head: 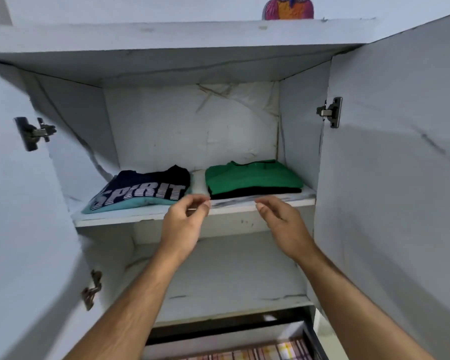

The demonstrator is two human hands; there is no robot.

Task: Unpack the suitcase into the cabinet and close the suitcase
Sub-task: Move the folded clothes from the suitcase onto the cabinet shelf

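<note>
A person stands before an open white cabinet (353, 178), both bare hands raised to the front edge of its upper shelf (130, 218). The left hand (186, 224) hangs with fingers loosely curled, thumb and forefinger tips close together and holding nothing that can be seen; the right hand (283, 219) is relaxed, fingers slightly bent and pointing left, also holding nothing. Just beyond the left fingertips, to their left, lies a folded navy T-shirt (151, 188) lettered "SPIRIT", stacked on a folded teal garment (140, 203). Directly behind the gap between the two hands sits a folded green shirt (252, 176) on top of a folded black garment (255, 193), near the shelf's front edge and close to the right fingertips. Both doors stand wide open, metal hinges (330, 112) showing on either side. Below the wrists is a bare lower shelf (231, 279); under it, a strip of plaid fabric (257, 352). A colourful owl ornament (289, 7) perches on top.
</note>
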